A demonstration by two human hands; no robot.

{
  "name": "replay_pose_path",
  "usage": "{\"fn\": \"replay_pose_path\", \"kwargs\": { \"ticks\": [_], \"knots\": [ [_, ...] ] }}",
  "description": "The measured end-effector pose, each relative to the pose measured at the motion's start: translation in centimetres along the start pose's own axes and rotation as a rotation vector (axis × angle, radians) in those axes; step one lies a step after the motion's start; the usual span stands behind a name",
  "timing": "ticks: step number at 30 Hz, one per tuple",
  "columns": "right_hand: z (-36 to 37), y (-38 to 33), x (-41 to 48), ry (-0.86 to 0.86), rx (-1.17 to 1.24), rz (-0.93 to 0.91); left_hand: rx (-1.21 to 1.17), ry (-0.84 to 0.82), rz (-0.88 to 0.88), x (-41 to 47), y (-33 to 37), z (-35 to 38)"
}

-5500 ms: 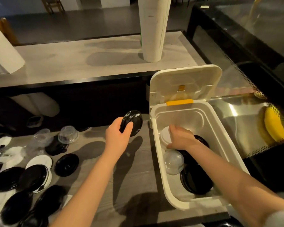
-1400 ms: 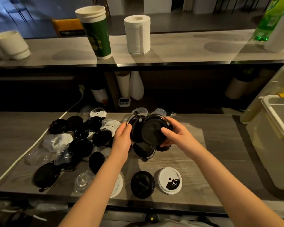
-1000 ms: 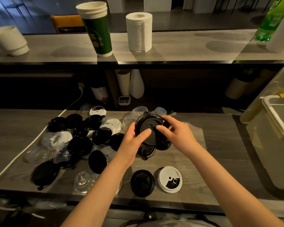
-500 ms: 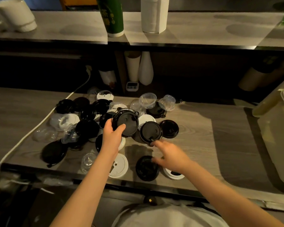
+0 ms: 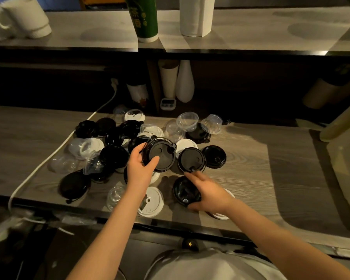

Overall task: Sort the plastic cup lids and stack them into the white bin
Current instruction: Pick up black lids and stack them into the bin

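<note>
The left hand [image 5: 139,171] grips a black lid [image 5: 160,155] by its near rim, thumb on the face and fingers curled behind. It holds the lid tilted up above the mixed pile of lids [image 5: 109,152], apparently as the base of a growing stack of one kind. Whether it is one lid or several nested together is too dark to tell. That leaves the right hand [image 5: 209,191] free to fetch. It lies over a second black lid [image 5: 184,191] near the front edge of the wooden counter [image 5: 261,168], fingers reaching across the top and thumb at the near rim. I cannot tell whether it has closed on the lid. The likely aim is to add this matching lid to the one held. Clear dome lids [image 5: 187,121] and a white lid [image 5: 151,203] lie untouched, which suits sorting by colour. The white bin [image 5: 347,168] stands well apart at the right edge, so gathering several before carrying them over would save trips.
</note>
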State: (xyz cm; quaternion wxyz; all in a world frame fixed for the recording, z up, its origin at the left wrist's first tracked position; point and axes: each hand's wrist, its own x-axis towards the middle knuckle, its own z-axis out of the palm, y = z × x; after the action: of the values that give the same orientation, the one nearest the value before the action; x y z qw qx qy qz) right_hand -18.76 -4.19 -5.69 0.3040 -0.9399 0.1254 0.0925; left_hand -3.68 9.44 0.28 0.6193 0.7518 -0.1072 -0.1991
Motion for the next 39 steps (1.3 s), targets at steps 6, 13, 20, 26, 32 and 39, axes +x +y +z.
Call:
{"fn": "replay_pose_path", "kwargs": {
  "ticks": [6, 13, 20, 26, 32, 39],
  "knots": [
    [-4.7, 0.7, -1.2, 0.357, 0.111, 0.060, -0.030, -0.073, 0.033, 0.9, 1.5, 2.6],
    [-10.6, 4.5, -5.4, 0.649, 0.152, 0.154, -0.158, -0.228, 0.063, 1.0, 4.2, 9.8],
    [-16.6, 10.3, -11.9, 0.808, 0.128, 0.305, -0.146, -0.378, 0.153, -1.1, 7.5, 19.8],
    [-20.9, 16.5, -18.8, 0.879, 0.104, 0.371, -0.133, -0.471, 0.148, -5.2, 9.6, 28.6],
    [-24.3, 24.0, -24.9, 0.888, 0.138, 0.408, -0.166, -0.487, 0.085, -8.6, 10.6, 35.7],
    [-26.8, 32.3, -29.8, 0.410, 0.065, 0.572, -0.202, -0.472, 0.072, -11.5, 10.7, 41.4]
  ]
}}
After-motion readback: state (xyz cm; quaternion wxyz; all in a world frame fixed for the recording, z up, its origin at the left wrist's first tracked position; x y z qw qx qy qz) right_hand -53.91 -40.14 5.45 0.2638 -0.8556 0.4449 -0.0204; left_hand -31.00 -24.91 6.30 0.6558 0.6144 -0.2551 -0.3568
